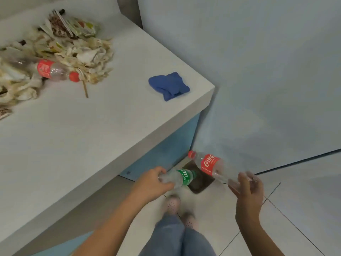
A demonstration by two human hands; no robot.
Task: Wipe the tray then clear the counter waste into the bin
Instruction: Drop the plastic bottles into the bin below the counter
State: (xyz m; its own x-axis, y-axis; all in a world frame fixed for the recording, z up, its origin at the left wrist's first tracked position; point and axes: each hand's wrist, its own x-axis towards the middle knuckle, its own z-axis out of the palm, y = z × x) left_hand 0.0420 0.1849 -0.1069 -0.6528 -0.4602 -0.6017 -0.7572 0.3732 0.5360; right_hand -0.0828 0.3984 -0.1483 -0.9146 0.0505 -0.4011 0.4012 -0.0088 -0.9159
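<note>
Left hand (153, 183) grips clear Sprite bottle (181, 177) by its base end, label end over the dark bin (200, 183) on the floor below the worktop (92, 126) corner. Right hand (248, 191) grips Coca-Cola bottle (210, 164) by its base, red cap pointing away, above the bin. Blue cloth (168, 85) crumpled near the worktop's right corner. Waste pile (73, 50) of peelings and wrappers at the far left edge, second Coca-Cola bottle (46, 69) lying on it

blue jeans (177, 237), pale perforated shoes (172, 204) on white tiled floor (304, 191); pale wall (258, 71).
</note>
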